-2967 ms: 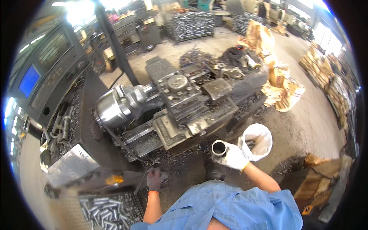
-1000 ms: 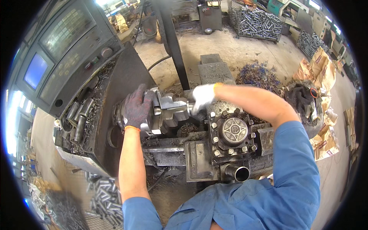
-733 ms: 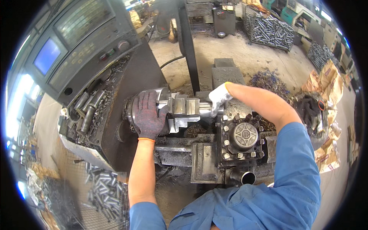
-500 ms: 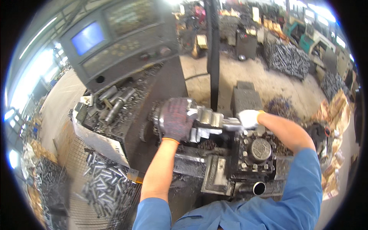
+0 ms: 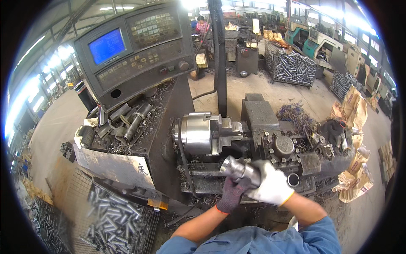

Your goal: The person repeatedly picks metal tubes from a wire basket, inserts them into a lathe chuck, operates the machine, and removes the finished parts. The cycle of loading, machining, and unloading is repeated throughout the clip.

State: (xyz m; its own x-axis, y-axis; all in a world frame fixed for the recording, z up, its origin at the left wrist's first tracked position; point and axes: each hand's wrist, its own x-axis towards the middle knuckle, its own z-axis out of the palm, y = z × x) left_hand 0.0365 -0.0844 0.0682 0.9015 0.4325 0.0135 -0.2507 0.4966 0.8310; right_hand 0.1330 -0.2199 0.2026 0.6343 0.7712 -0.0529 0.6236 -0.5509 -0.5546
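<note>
Both my hands hold a stepped metal cylinder (image 5: 240,170) over the near side of the lathe, tilted, with its bright ring-shaped end toward the upper left. My left hand (image 5: 233,194), in a dark glove with an orange cuff, closes around its lower side. My right hand (image 5: 270,184), in a white glove with a yellow cuff, grips the other end and covers it. Beyond them is the shiny lathe chuck (image 5: 196,133), its stepped jaws (image 5: 228,131) facing right with no part between them. A dark tool post (image 5: 284,148) stands to the right of the jaws.
A control panel (image 5: 139,46) with a blue screen rises at the left. Below it, metal pieces (image 5: 137,120) and chips lie on a ledge. A wire basket of metal tubes (image 5: 112,220) stands lower left. An open-ended tube (image 5: 293,180) sits close to my right hand.
My left hand has left the chuck and my right hand has left the part at its jaws. Both have come nearer and now hold the metal cylinder. The view has shifted slightly.
</note>
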